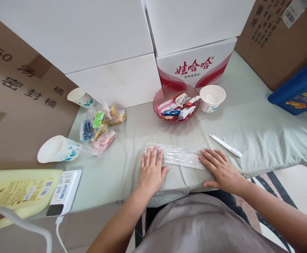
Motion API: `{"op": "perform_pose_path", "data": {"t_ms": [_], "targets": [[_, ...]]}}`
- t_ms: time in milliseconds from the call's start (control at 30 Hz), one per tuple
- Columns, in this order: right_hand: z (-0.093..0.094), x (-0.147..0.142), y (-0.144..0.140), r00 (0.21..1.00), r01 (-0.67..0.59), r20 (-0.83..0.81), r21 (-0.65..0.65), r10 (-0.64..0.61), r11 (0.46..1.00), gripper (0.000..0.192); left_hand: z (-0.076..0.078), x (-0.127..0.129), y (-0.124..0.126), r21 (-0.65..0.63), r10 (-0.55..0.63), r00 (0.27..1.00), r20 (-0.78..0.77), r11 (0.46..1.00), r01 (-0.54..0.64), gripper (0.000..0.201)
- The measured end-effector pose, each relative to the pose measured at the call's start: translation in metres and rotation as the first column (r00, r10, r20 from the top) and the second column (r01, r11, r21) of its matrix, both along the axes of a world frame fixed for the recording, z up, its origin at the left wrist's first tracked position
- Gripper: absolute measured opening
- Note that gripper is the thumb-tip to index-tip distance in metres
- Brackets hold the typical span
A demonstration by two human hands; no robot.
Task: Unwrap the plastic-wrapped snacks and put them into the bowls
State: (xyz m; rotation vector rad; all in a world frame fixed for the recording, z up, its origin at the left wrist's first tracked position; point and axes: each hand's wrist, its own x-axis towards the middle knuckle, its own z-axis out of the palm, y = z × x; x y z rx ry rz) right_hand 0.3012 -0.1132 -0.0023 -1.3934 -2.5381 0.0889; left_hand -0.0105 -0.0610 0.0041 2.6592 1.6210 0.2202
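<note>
A flat strip of clear, crinkled plastic wrap [181,155] lies across the cloth near the front edge. My left hand [152,170] rests flat on its left end, fingers stretched out. On the right end lie the spread fingers of my right hand [222,170], palm down. Just beyond my right hand is a white utility knife [225,145], lying on the cloth and untouched. Farther back, a pink glass bowl [160,117] holds several wrapped snacks [181,100]. Beside the bowl stands a white paper cup [212,99].
Several bagged small items [99,128] lie to the left, near two tipped paper cups [61,149]. A yellow jug [18,193] and a white power bank [65,191] with a cable sit front left. White boxes [111,80] line the back; a blue container [298,91] stands right.
</note>
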Motion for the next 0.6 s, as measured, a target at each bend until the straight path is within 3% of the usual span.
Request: {"op": "perform_pose_path", "data": {"t_ms": [133, 233, 333, 433, 600], "targets": [[0.006, -0.009, -0.027, 0.988, -0.051, -0.142, 0.019, 0.054, 0.998, 0.032, 0.006, 0.034, -0.027, -0.084, -0.208, 0.965, 0.160, 0.971, 0.223, 0.049], [0.019, -0.015, -0.033, 0.960, -0.078, -0.264, 0.058, 0.090, 0.995, 0.026, 0.007, 0.047, -0.038, -0.176, -0.395, 0.885, 0.248, 0.880, 0.442, 0.056], [0.039, -0.018, -0.026, 0.909, -0.131, -0.397, 0.018, 0.128, 0.991, 0.020, 0.007, 0.043, -0.037, -0.217, -0.487, 0.787, 0.378, 0.780, 0.587, 0.063], [0.060, -0.022, -0.006, 0.837, -0.210, -0.526, -0.052, 0.152, 0.976, 0.019, 0.005, 0.032, -0.033, -0.218, -0.415, 0.693, 0.589, 0.745, 0.631, 0.072], [0.073, -0.040, 0.051, 0.817, -0.170, -0.576, -0.223, 0.010, 0.960, 0.018, -0.005, 0.021, -0.030, -0.380, -0.056, 0.620, 0.782, 0.746, 0.547, 0.084]]}}
